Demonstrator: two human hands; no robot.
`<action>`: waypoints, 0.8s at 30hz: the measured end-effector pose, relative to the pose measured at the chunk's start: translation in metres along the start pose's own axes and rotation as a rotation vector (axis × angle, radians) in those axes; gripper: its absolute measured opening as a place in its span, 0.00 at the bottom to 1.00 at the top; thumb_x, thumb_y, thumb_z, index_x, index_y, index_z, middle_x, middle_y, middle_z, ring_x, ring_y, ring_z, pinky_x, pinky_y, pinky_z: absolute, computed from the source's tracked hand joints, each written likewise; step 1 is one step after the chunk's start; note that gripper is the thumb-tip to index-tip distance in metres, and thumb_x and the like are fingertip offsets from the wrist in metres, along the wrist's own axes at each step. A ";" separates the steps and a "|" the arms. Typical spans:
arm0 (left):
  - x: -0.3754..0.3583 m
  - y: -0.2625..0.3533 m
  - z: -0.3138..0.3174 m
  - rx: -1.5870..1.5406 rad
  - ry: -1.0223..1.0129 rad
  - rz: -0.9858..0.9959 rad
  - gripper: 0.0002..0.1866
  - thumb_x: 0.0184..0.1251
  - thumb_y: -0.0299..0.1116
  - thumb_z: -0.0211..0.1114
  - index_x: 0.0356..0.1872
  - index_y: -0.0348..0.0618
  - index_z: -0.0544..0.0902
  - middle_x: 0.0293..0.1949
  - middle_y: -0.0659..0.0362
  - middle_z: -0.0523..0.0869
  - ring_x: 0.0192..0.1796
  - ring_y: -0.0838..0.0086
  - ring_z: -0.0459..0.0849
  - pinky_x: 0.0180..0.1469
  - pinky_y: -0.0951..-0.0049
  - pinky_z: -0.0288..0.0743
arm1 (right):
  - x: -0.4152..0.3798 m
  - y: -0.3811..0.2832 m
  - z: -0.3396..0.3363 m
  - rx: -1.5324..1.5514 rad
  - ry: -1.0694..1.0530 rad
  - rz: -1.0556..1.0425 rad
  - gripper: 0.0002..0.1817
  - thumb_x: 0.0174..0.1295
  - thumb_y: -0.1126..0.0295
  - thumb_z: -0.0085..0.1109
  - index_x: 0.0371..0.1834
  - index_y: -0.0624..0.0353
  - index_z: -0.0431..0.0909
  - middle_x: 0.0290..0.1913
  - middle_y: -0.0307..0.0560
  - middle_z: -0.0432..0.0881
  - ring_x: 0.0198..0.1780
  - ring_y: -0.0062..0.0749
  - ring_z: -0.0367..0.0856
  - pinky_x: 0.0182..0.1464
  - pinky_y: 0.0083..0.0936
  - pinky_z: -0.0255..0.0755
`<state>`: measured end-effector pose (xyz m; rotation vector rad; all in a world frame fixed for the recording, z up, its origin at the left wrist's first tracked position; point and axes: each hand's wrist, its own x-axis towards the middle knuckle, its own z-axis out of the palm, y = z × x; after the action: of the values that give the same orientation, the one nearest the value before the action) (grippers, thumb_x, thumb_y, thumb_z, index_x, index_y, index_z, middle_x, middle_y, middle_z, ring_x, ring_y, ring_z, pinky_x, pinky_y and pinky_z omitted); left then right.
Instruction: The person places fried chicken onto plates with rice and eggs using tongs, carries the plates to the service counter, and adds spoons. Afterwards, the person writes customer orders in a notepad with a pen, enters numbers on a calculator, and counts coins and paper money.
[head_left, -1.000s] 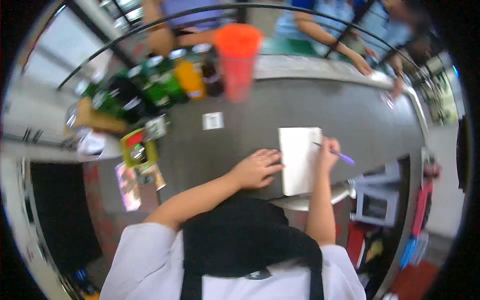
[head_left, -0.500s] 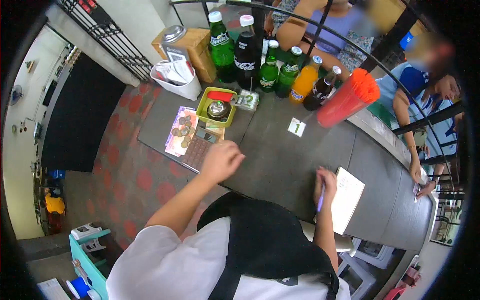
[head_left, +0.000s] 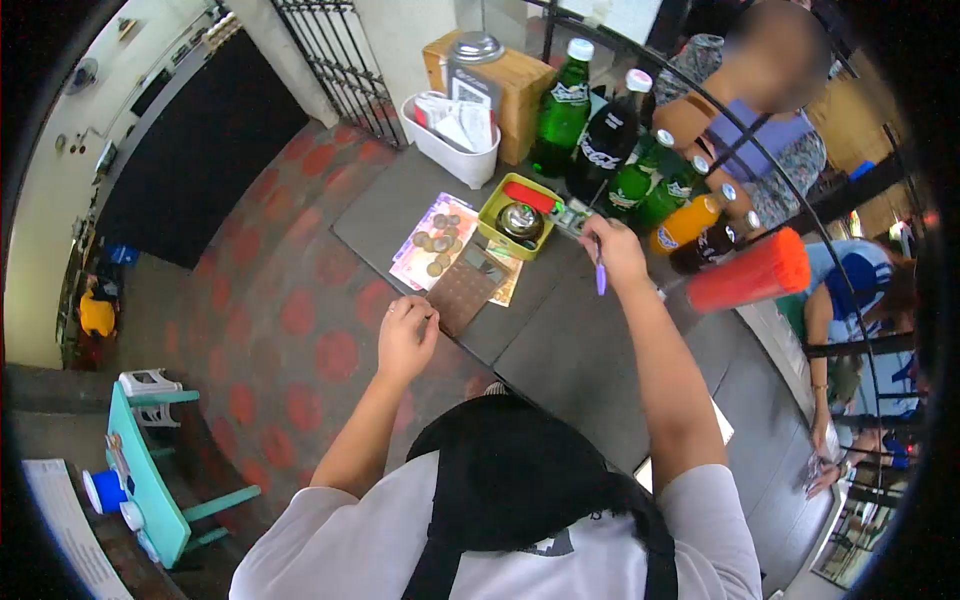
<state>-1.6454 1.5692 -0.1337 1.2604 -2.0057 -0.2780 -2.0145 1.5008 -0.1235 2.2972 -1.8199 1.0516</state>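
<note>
My left hand (head_left: 408,337) is at the counter's edge, fingers loosely bent, fingertips right by the near corner of a brown calculator (head_left: 466,292). Purple and orange banknotes (head_left: 418,262) lie beside the calculator, with several coins (head_left: 437,243) on them. My right hand (head_left: 617,252) is closed around a purple pen (head_left: 601,278) that points down. Its fingertips reach a small stack of clear-cased number cards (head_left: 570,216). These cards overlap the rim of a yellow-green tray (head_left: 488,219) holding a metal call bell (head_left: 520,222) and a red item.
Several soda bottles (head_left: 607,150) line the far side, before a black metal grille. A red straw container (head_left: 745,275) leans beyond my right hand. A white bin (head_left: 450,151) holds papers. My right arm partly covers the notepad (head_left: 722,425). People sit behind the grille.
My right hand has left the notepad and reached forward to the number cards, keeping the pen. My left hand has drawn back to the calculator's near corner. The view has turned left.
</note>
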 end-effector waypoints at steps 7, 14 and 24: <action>0.018 -0.013 0.006 0.016 -0.003 -0.002 0.13 0.54 0.32 0.68 0.41 0.40 0.80 0.44 0.52 0.80 0.48 0.56 0.79 0.51 0.62 0.72 | 0.020 -0.013 -0.022 -0.059 -0.094 0.043 0.05 0.55 0.74 0.54 0.32 0.55 0.69 0.23 0.54 0.78 0.30 0.52 0.81 0.33 0.42 0.72; 0.026 0.020 0.007 0.270 -0.296 -0.044 0.46 0.43 0.51 0.76 0.65 0.48 0.66 0.58 0.48 0.72 0.60 0.53 0.72 0.59 0.56 0.68 | 0.036 -0.016 -0.033 0.126 0.047 0.130 0.07 0.53 0.77 0.59 0.29 0.58 0.69 0.21 0.51 0.78 0.27 0.44 0.81 0.30 0.33 0.72; 0.028 0.023 0.025 0.226 -0.254 -0.137 0.45 0.41 0.44 0.76 0.65 0.49 0.65 0.57 0.47 0.72 0.59 0.51 0.71 0.60 0.53 0.66 | 0.033 0.041 -0.005 0.413 -0.011 0.312 0.14 0.44 0.76 0.74 0.25 0.60 0.74 0.21 0.39 0.75 0.25 0.22 0.72 0.29 0.23 0.67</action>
<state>-1.6858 1.5518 -0.1259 1.5750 -2.2162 -0.2962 -2.0495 1.4617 -0.1174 2.2573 -2.1931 1.5956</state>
